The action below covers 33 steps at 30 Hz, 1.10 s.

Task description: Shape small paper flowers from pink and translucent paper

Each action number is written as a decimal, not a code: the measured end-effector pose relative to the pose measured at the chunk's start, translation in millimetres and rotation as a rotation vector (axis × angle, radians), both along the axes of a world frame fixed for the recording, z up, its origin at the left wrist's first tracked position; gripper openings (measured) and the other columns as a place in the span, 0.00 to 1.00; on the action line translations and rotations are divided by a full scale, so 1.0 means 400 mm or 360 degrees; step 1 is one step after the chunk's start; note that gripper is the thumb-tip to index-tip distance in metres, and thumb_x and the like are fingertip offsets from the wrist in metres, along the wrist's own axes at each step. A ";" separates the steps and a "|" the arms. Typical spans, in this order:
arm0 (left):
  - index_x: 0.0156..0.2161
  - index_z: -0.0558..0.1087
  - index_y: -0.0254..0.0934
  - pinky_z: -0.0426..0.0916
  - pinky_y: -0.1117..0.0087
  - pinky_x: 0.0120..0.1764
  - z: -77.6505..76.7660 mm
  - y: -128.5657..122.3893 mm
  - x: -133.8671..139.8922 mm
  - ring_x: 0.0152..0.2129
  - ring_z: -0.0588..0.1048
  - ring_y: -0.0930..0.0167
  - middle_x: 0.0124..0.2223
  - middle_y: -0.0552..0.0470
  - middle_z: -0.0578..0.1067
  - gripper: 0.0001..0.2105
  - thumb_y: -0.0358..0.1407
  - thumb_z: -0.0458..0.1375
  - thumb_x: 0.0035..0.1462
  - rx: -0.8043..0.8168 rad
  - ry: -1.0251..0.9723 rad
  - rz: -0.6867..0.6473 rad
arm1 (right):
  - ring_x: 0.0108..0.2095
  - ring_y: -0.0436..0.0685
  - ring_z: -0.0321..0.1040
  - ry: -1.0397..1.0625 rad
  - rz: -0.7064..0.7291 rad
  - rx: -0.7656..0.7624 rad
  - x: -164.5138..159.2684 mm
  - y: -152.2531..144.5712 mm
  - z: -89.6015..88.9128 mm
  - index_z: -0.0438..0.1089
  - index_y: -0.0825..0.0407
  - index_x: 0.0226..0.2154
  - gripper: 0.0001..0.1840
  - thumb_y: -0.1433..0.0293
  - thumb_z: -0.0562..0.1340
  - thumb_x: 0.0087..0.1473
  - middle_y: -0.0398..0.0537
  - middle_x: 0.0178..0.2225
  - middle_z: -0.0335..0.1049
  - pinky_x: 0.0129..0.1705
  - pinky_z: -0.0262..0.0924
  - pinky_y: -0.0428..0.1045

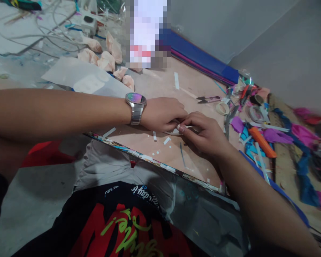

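Both of my hands meet over a brown board (139, 146). My right hand (205, 134) pinches a thin white piece (173, 131), perhaps paper, between thumb and fingers. Against it lies my left hand (162, 112), palm down, fingers curled under; what those fingertips grip is hidden. A metal wristwatch (136, 113) is on my left wrist. Below the hands, small white scraps (166, 141) and tiny white dots lie on the board. Beyond my right hand are thread snips (208, 99) and a roll of tape (222, 108). A white strip (176, 80) lies farther back.
Crumpled peach pieces (106, 61) and a translucent sheet (88, 76) lie at the upper left, near a white plug adapter (89, 24) with cables. On the right are an orange-handled tool (262, 142), colourful scraps and more tape. A blue stack (200, 57) borders the back.
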<state>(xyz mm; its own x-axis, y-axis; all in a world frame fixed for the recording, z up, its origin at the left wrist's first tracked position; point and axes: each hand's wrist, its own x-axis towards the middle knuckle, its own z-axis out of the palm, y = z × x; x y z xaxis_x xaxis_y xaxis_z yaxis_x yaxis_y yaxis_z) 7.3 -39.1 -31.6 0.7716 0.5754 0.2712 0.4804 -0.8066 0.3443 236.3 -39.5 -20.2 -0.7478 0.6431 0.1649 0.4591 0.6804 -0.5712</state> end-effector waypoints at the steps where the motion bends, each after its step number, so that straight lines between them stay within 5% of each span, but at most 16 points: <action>1: 0.41 0.79 0.36 0.64 0.63 0.41 0.000 0.000 0.000 0.39 0.77 0.62 0.41 0.43 0.82 0.08 0.34 0.58 0.62 0.0001 -0.0004 -0.0002 | 0.36 0.61 0.72 -0.0002 0.0000 0.0002 0.000 0.000 0.000 0.73 0.46 0.33 0.12 0.58 0.65 0.65 0.48 0.34 0.77 0.42 0.63 0.56; 33: 0.42 0.79 0.35 0.64 0.64 0.42 -0.002 0.001 0.000 0.39 0.77 0.63 0.41 0.43 0.81 0.09 0.34 0.56 0.63 0.0005 0.0002 -0.0007 | 0.37 0.61 0.73 0.0019 0.0026 0.0013 0.001 0.001 -0.001 0.74 0.47 0.33 0.10 0.60 0.65 0.64 0.48 0.34 0.77 0.41 0.63 0.56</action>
